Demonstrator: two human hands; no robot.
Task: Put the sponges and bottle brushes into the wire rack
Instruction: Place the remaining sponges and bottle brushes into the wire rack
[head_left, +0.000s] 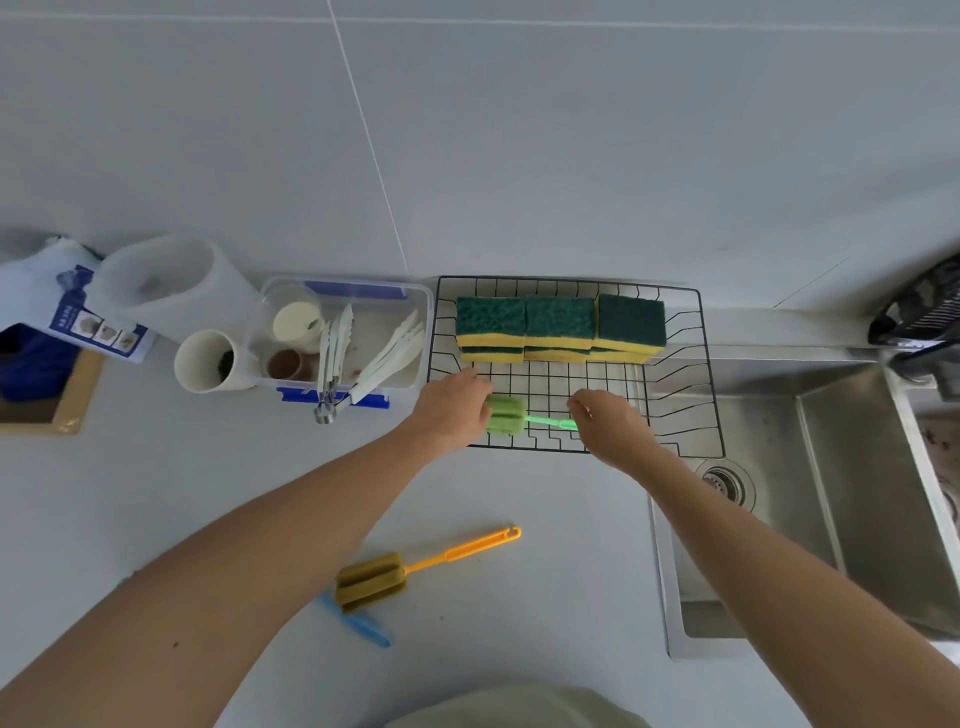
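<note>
A black wire rack (696, 364) stands on the counter beside the sink. Several yellow sponges with green scouring tops (560, 327) are lined along its back. A green bottle brush (506, 414) lies across the rack's front part. My left hand (453, 408) grips its foam head, and my right hand (610, 426) pinches the end of its thin green handle. On the counter nearer to me lies an orange-handled bottle brush (415, 566) with a dark yellow foam head. A blue brush handle (358, 623) shows from under my left forearm; its head is hidden.
A clear plastic container (418, 332) with tongs and small cups sits left of the rack, with a white cup (205, 361), a white jug (166, 280) and a printed bag (67, 306) further left. A steel sink (831, 493) lies to the right, with a dark basket (924, 312) behind it.
</note>
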